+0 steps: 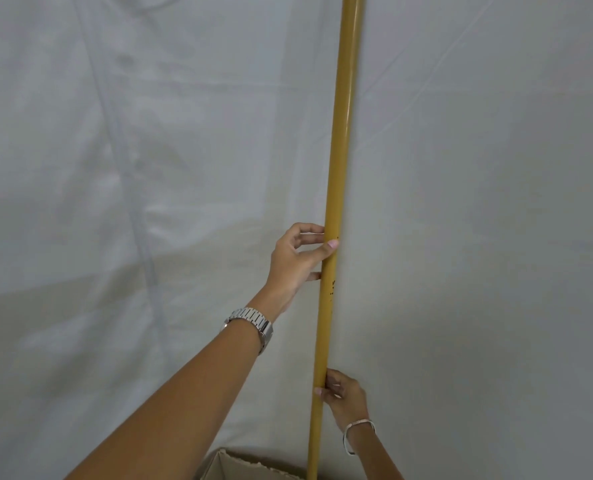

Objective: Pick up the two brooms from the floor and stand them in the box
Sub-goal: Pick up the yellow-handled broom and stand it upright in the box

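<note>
A yellow broom handle (pixel 340 150) stands almost upright through the middle of the view, running off the top edge and down past the bottom edge. My left hand (pixel 297 259), with a metal watch on the wrist, holds the handle at mid height, thumb in front and fingers behind. My right hand (pixel 343 398), with a thin bracelet on the wrist, grips the handle lower down. Below them the rim of the cardboard box (pixel 234 462) shows at the bottom edge, and the handle passes down at its right side. The broom's head is hidden. No second broom is in view.
A white sheet (pixel 132 168) hangs as a backdrop behind everything, with soft creases and a seam down the left. Only a corner of the box opening shows.
</note>
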A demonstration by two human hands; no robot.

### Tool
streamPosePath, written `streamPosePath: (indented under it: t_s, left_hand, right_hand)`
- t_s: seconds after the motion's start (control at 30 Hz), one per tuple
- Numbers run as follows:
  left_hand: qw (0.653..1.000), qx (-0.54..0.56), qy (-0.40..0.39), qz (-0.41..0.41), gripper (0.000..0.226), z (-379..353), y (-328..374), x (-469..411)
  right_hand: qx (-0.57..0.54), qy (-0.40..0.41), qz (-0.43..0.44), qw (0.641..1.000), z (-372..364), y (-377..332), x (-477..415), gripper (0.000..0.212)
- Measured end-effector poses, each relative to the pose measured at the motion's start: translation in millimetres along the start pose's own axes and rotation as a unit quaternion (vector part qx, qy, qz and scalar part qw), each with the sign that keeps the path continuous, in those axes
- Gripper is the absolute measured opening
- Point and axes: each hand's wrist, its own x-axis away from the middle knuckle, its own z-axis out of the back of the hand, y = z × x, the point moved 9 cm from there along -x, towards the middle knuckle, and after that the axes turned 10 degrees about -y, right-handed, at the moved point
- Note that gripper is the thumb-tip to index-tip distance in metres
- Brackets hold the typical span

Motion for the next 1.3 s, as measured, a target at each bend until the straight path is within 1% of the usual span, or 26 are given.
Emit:
streamPosePath:
  t_s: [0.13,0.27,0.4,0.5,0.6,0.67,0.73,0.83,0.87,0.93,1.0,1.07,1.17,1.23,1.3]
  left_hand:
    - [0.999,-0.031,0.007,-0.013,0.019,4.7,-0.6,2.8]
    - [0.998,-0.048,0.024,-0.017,0.025,11.5,-1.3,6.7]
    - [0.995,-0.096,0.007,-0.027,0.028,8.7,-5.0,16.4]
    - [0.989,-0.140,0.015,-0.038,0.024,8.1,-7.6,27.8]
    - [0.975,-0.216,0.028,-0.051,0.027,5.0,-3.1,46.5]
    - [0.949,-0.305,0.028,-0.073,0.034,0.2,5.0,61.8]
    - [0.911,-0.400,0.028,-0.092,0.040,-5.2,12.8,78.3]
    - [0.874,-0.470,0.028,-0.119,0.042,-23.5,28.5,104.3]
    - [0.859,-0.492,0.034,-0.135,0.043,-33.3,38.4,114.3]
    - [0.828,-0.529,0.059,-0.179,0.043,-54.4,64.5,134.5]
    - [0.806,-0.545,0.079,-0.219,0.046,-80.6,92.7,150.7]
    - [0.794,-0.550,0.088,-0.243,0.051,-106.2,120.1,160.5]
    - [0.796,-0.536,0.094,-0.266,0.055,-154.8,164.9,178.8]
    - [0.796,-0.528,0.099,-0.279,0.056,-188.8,192.3,193.7]
    - [0.798,-0.521,0.094,-0.288,0.057,-223.5,213.7,209.4]
  right_hand:
    - [0.024,0.018,-0.002,1.000,5.4,-0.1,1.7,0.027]
    - [0.033,0.044,-0.025,0.998,14.6,6.0,7.3,0.021]
    - [0.069,0.043,-0.031,0.996,19.1,5.7,19.3,0.023]
    - [0.097,0.041,-0.028,0.994,23.5,1.1,32.9,0.026]
    - [0.167,0.043,-0.007,0.985,33.0,-12.5,52.7,0.033]
    - [0.254,0.052,0.029,0.965,42.2,-33.8,67.2,0.039]
    - [0.328,0.074,0.072,0.939,52.2,-60.4,80.9,0.043]
    - [0.407,0.102,0.131,0.898,68.6,-110.6,110.9,0.045]
    - [0.434,0.119,0.155,0.880,76.3,-131.1,125.4,0.044]
    - [0.483,0.181,0.213,0.830,93.5,-176.3,160.3,0.042]
    - [0.515,0.235,0.246,0.787,112.3,-216.4,196.1,0.045]
    - [0.536,0.267,0.255,0.759,128.9,-248.6,224.5,0.048]
    - [0.552,0.327,0.246,0.727,167.7,-286.8,277.5,0.051]
    - [0.549,0.364,0.235,0.715,197.8,-304.4,315.1,0.051]
    - [0.538,0.393,0.224,0.711,228.4,-315.2,350.7,0.051]
